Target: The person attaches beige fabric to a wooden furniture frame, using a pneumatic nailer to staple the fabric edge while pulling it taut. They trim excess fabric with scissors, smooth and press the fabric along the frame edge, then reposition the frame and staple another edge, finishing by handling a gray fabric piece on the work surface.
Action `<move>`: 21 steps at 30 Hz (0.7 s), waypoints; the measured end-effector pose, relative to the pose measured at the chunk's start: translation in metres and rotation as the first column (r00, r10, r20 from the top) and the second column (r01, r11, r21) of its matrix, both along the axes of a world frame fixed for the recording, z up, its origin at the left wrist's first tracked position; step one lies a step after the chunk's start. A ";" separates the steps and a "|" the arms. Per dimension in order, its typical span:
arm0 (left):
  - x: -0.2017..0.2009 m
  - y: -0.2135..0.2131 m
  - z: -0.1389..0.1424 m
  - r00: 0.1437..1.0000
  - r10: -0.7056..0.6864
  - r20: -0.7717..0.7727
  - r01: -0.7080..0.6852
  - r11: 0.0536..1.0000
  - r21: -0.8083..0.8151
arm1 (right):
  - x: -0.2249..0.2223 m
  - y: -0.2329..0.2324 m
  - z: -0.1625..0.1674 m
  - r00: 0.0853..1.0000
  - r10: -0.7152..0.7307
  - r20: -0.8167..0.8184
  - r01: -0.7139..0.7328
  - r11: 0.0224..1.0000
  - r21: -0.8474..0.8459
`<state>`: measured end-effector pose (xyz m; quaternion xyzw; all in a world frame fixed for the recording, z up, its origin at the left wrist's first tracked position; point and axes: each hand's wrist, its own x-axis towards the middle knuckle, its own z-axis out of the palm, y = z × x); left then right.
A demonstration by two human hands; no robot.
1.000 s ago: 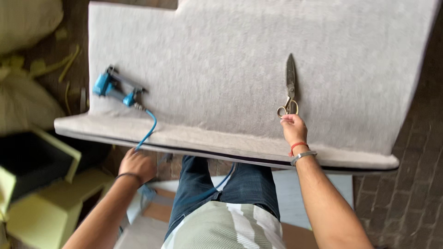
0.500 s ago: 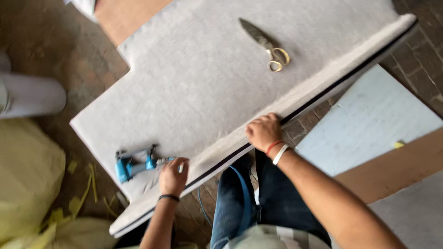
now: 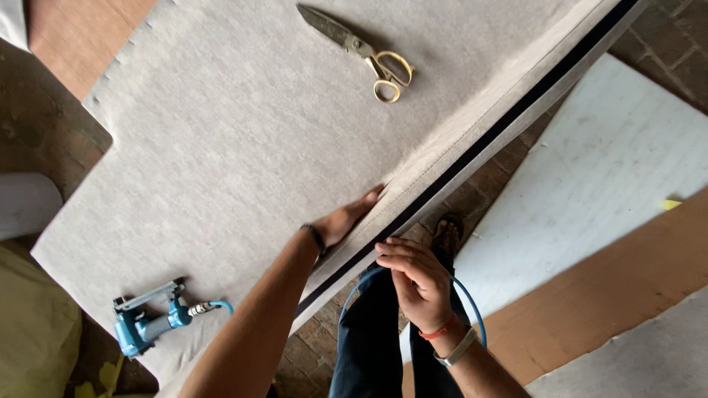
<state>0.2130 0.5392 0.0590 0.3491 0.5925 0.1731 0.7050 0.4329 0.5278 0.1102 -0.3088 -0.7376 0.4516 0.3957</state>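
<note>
Grey felt-covered panel (image 3: 243,147) over brick floor (image 3: 678,44), left hand (image 3: 343,221) flat on it, right hand (image 3: 417,280) fingers half-curled, empty.

A large grey felt-covered panel (image 3: 243,140) serves as the worktop, its long near edge running diagonally and showing a dark strip along its side. Gold-handled scissors (image 3: 361,50) lie near its far edge, blades shut. A blue pneumatic stapler (image 3: 147,322) with a blue hose rests at its near left corner, and the left hand (image 3: 343,221) lies flat at the near edge.
</note>
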 end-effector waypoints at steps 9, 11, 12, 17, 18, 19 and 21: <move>0.013 0.039 0.002 0.998 -0.067 -0.017 0.068 0.995 0.079 | 0.023 0.044 -0.087 0.928 -0.369 0.055 0.177 0.303 -0.937; 0.008 0.028 0.018 0.998 -0.059 -0.017 0.060 0.994 0.093 | 0.015 0.054 -0.087 0.902 -0.431 -0.011 0.179 0.398 -0.900; 0.007 0.022 0.027 0.998 -0.053 -0.018 0.054 0.993 0.100 | 0.013 0.060 -0.082 0.882 -0.470 -0.046 0.216 0.489 -0.845; 0.006 -0.003 0.080 0.997 0.044 0.059 -0.052 0.989 0.141 | 0.013 0.099 -0.020 0.897 -0.405 -0.175 0.319 0.869 -0.378; 0.008 -0.004 0.090 0.998 0.047 0.037 -0.053 0.980 0.192 | 0.015 0.111 -0.004 0.952 -0.302 -0.054 0.290 0.942 -0.167; 0.012 -0.006 0.098 0.989 0.038 -0.140 -0.015 0.988 0.157 | 0.021 0.124 0.014 0.972 -0.217 0.094 0.214 0.976 0.041; 0.028 -0.013 0.112 0.885 -0.004 -0.465 0.030 0.998 0.050 | 0.016 0.146 0.039 0.935 -0.081 0.344 -0.029 0.952 0.303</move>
